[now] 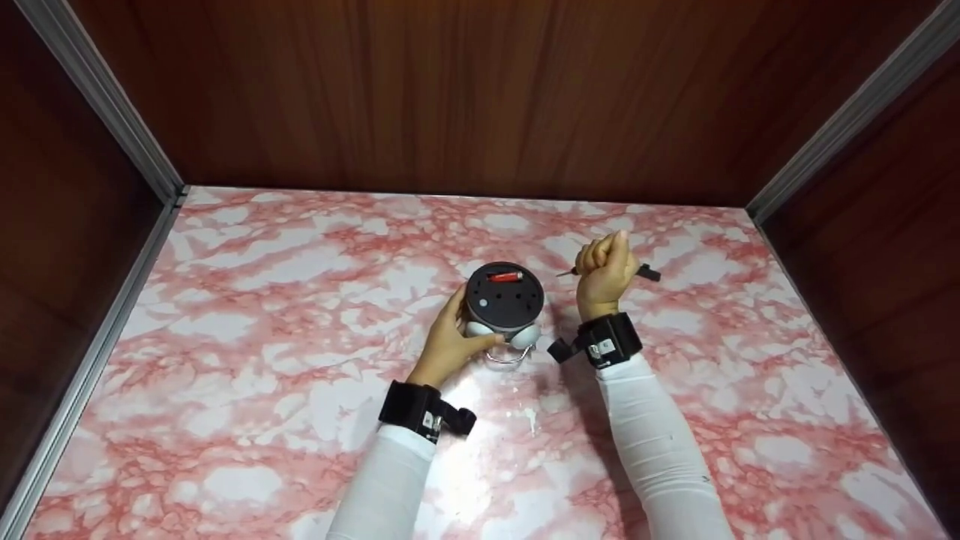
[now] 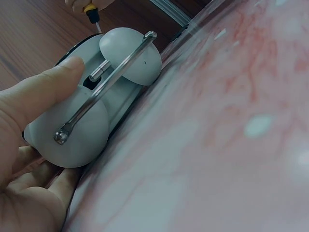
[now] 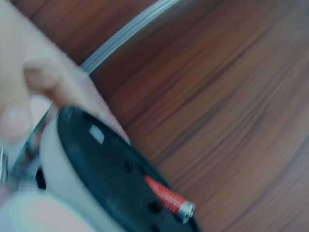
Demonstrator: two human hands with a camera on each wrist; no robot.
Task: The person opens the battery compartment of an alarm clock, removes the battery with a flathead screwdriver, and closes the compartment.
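Observation:
A twin-bell alarm clock (image 1: 517,306) lies face down, its black back (image 3: 106,159) upward. A red battery (image 1: 505,277) sits in the slot in that back; one end looks raised in the right wrist view. My left hand (image 1: 450,337) grips the clock's side, its thumb (image 2: 48,89) by the two white bells (image 2: 72,128) and the metal handle (image 2: 104,89). To the right of the clock, my right hand (image 1: 606,270) is curled round a screwdriver (image 1: 649,273). The screwdriver's thin shaft points left toward the clock, apart from it in the head view.
The table (image 1: 285,360) has a red and white marbled top. Brown wood-grain panels (image 1: 450,97) stand behind it and at both sides, with grey metal strips (image 1: 840,112) at the corners. Black straps with small devices (image 1: 611,341) circle both wrists.

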